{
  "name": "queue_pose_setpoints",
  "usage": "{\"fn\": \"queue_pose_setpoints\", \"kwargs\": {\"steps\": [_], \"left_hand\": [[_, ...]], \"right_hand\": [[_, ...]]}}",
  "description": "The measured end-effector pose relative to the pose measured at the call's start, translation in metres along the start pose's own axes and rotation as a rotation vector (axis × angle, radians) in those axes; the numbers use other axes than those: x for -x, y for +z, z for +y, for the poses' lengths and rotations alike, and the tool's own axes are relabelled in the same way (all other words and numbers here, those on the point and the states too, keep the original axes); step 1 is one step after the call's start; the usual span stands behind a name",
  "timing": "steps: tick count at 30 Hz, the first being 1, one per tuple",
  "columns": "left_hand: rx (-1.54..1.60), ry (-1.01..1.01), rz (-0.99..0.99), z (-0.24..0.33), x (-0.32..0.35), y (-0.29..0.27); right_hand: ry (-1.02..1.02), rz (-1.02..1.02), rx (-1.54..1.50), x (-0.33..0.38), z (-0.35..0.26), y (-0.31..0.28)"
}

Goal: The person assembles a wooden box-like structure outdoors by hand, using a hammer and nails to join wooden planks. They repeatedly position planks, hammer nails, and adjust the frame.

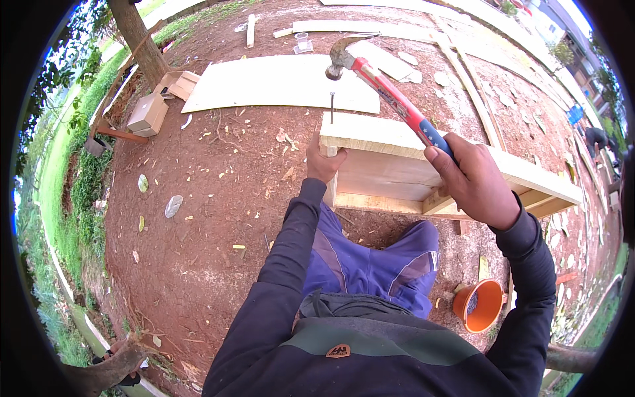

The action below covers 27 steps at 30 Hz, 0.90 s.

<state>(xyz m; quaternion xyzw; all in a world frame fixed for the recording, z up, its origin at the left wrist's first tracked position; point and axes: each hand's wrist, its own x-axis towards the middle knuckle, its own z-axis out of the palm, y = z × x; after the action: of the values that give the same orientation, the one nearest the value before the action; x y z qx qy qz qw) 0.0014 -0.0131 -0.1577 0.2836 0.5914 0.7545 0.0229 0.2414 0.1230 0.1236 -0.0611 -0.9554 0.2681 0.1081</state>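
My right hand (477, 180) is closed round the handle of a claw hammer (397, 99) with a red and blue grip. The hammer's steel head is raised just above a long nail (332, 107). That nail stands upright at the left end of a pale wooden box frame (383, 134), point down in the top board. Just under the nail, my left hand (323, 162) grips the frame's left corner, its thumb on the inner side. Inside, the frame has a panel and short cross pieces. It lies across in front of my knees.
A wide pale board (278, 83) lies on the dirt beyond the frame. Long planks (469, 86) stretch away at the far right. An orange bucket (479, 306) with small contents stands by my right side. Cardboard boxes (149, 114) sit near a tree trunk (139, 43) at the left.
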Motion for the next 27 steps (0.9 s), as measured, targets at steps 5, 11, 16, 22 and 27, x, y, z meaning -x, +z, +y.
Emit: {"fn": "queue_pose_setpoints", "kwargs": {"steps": [5,11,16,22,27], "left_hand": [[-0.084,0.112,0.029,-0.008,-0.002,0.007],[-0.104,0.156,0.051,-0.008,-0.003,0.0],[-0.09,0.127,0.063,-0.005,-0.002,0.007],[-0.099,0.135,0.05,-0.009,0.0,0.007],[-0.122,0.123,0.058,-0.01,-0.001,-0.005]], "right_hand": [[-0.045,-0.119,0.205,-0.012,0.004,-0.019],[0.006,0.415,-0.376,-0.029,-0.047,-0.071],[-0.234,0.533,-0.405,-0.029,-0.033,-0.067],[-0.002,-0.029,0.141,-0.007,-0.015,-0.025],[-0.361,0.56,-0.139,-0.037,-0.053,-0.088]]}}
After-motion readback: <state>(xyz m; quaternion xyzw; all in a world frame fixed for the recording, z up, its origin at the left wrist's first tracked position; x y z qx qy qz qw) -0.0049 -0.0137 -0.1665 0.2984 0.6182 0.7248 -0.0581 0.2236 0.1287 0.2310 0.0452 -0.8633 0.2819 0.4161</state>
